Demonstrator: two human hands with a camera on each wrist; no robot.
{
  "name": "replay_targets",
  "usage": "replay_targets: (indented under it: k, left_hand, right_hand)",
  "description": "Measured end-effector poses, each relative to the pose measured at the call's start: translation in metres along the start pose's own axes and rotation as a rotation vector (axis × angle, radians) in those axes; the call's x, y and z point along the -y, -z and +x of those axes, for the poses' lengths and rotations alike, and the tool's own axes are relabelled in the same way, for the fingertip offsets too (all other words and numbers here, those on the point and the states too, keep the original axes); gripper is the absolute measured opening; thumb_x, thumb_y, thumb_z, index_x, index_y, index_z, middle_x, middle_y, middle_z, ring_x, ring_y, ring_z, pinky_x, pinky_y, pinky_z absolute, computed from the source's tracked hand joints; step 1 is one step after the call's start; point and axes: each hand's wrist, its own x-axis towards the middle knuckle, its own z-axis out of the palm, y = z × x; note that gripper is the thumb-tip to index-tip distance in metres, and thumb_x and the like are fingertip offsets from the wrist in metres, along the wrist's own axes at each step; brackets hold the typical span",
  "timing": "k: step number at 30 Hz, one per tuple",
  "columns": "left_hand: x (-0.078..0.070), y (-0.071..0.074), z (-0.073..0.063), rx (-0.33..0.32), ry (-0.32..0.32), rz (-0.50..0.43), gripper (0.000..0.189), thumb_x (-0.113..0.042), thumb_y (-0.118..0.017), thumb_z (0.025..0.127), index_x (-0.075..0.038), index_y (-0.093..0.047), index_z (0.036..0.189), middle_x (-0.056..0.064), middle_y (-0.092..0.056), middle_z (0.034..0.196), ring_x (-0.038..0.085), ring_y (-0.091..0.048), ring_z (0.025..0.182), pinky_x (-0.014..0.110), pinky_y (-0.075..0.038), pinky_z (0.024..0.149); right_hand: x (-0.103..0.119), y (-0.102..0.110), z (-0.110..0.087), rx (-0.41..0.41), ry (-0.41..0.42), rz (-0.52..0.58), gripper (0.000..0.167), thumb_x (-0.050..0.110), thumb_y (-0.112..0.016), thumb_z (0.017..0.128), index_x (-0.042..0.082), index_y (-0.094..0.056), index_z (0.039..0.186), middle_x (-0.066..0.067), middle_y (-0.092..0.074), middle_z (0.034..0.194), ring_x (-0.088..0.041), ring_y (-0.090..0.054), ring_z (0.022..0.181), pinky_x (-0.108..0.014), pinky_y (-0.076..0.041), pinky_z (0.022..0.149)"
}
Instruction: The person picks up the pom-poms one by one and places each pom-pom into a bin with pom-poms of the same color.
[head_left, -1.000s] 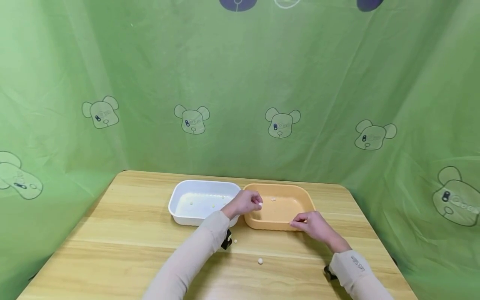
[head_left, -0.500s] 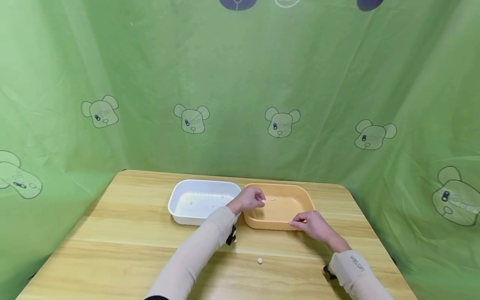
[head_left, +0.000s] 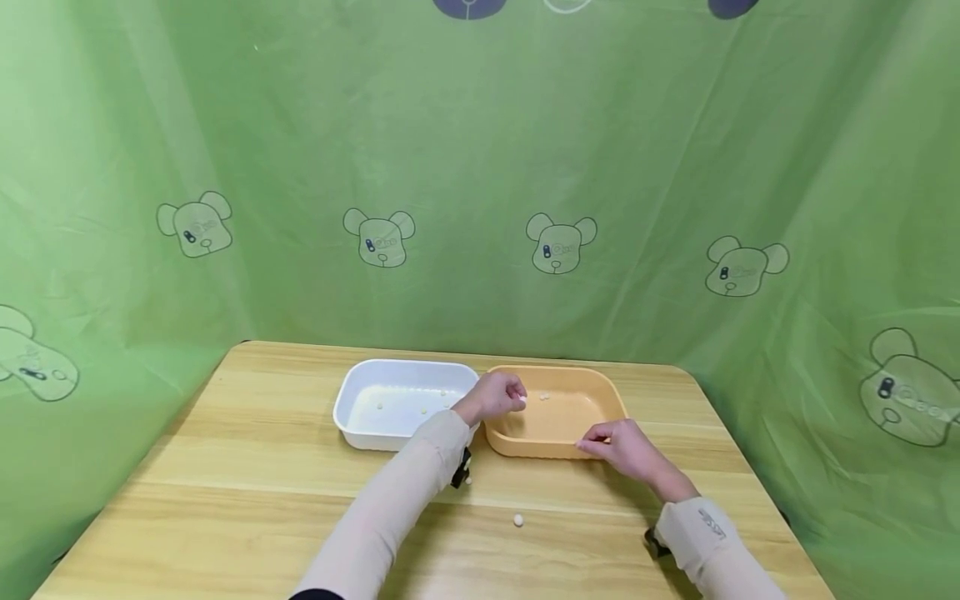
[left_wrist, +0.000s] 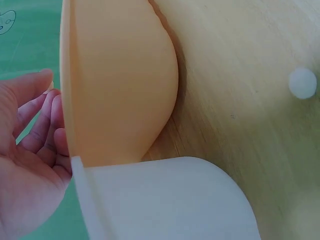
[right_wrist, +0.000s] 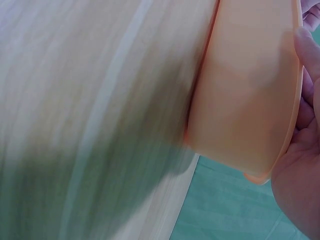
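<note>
left bin (head_left: 371, 441) beside right bin (head_left: 525, 449) on table (head_left: 247, 467)

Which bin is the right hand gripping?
The orange bin, on the right: the right hand pinches its near rim. The white bin, left of it, is untouched by that hand.

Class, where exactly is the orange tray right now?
In the head view, the orange tray sits on the table, immediately right of the white tray; the right hand grips its near side.

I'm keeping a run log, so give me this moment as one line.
left hand: pinches small white piece over orange tub; right hand: grips tub's near rim; white tub: alongside; on table: white ball
</note>
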Motion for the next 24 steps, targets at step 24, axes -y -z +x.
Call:
replay_targets:
  k: [24]
  left_hand:
    - [0.000, 0.011, -0.010, -0.039, 0.015, -0.018, 0.011, -0.011, -0.065, 0.088, -0.005, -0.067, 0.097, -0.001, -0.061, 0.081, 0.011, -0.056, 0.073, 0.022, -0.047, 0.065]
  right_hand:
    - [0.001, 0.000, 0.000, -0.005, 0.004, -0.019, 0.015, 0.033, -0.068, 0.087, 0.022, -0.070, 0.076, 0.015, -0.064, 0.071, -0.003, -0.053, 0.063, -0.021, -0.046, 0.057]
